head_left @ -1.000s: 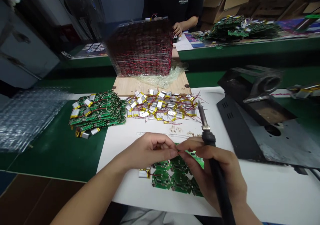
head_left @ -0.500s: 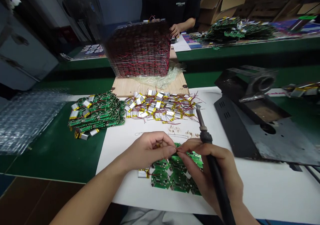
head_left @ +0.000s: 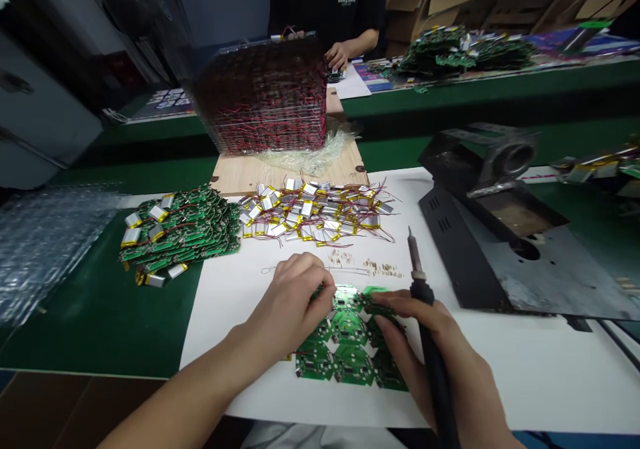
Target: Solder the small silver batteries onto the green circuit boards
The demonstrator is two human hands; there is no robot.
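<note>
Worktop [head_left: 100, 329]: green, reaching out left of and beyond both grips.
White paper [head_left: 550, 382]: spread beneath both grips.
Metal stand [head_left: 495, 236]: well to the right of the right grip.
Tray stack [head_left: 270, 96]: threaded with red wires, far beyond the left grip.
Battery pile [head_left: 313, 216]: loose, with thin leads, beyond both grips.
Board pile [head_left: 185, 232]: green, beyond the left grip and to its left.
Circuit panel [head_left: 350, 332]: flat on the paper, mostly between the grips, its right side under the right one.
Right hand [head_left: 455, 362]: grasping the soldering iron, thumb and forefinger parted above the panel; touching it or not, I cannot tell.
Left hand [head_left: 295, 302]: fingers curled at the panel's upper left; whether they pinch anything is hidden.
Soldering iron [head_left: 423, 294]: within the right grip, its tip pointing up and away.
</note>
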